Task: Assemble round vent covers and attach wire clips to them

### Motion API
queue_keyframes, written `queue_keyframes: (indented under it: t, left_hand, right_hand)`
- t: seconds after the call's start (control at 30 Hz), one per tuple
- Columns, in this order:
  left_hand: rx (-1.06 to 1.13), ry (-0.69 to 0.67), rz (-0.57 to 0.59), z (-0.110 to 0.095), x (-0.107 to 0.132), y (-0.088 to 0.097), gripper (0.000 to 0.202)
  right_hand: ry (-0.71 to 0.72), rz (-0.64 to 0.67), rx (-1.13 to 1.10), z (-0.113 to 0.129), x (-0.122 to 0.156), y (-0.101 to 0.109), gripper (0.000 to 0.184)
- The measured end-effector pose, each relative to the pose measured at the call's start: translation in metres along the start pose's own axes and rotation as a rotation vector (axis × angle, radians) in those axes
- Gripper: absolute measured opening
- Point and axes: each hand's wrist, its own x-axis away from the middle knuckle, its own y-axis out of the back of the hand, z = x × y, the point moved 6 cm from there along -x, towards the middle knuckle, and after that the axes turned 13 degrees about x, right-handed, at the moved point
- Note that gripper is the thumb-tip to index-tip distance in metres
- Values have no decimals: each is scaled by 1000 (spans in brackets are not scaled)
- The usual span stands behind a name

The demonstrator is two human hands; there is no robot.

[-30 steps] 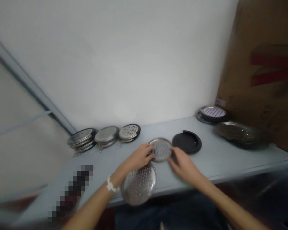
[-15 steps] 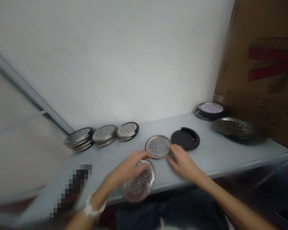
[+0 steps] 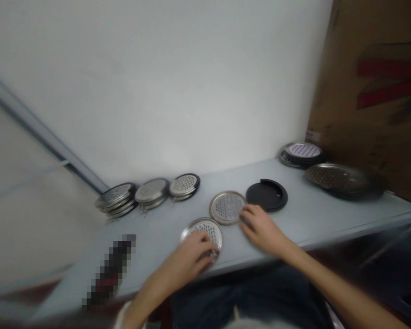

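From the head camera, the person's left hand [image 3: 192,252] lies over a round perforated stainless-steel disc [image 3: 205,227] near the front edge of the pale grey table [image 3: 315,217]. Its fingers [image 3: 205,242] spread across the top and curl toward the rim, hiding much of the disc; whether they grip it or only press on it cannot be told. The right hand [image 3: 263,230] is half open and holds nothing, its fingertips [image 3: 244,220] at or just beside the rim of a second perforated steel disc [image 3: 227,208] lying flat on the table, though blur hides whether they touch. Just beyond that disc lies a round matte-black lid with a notched edge [image 3: 266,195]. Three low stacks of steel-and-black discs [image 3: 152,190] stand along the back of the table, and at the far right a dished steel disc on a dark base [image 3: 342,180] sits against a brown cardboard box with red print [image 3: 373,91]. The discs look like thin stamped steel, probably light and stiff but slick. Lying flat on a smooth top, they would likely be easiest to take by the rim, between fingers and thumb.
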Motion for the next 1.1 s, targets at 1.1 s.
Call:
queue_keyframes:
  t: [1.1]
  left_hand:
    - [-297,161,78,31,-39,44,26]
  right_hand:
    - [43,46,42,7,0,2,20]
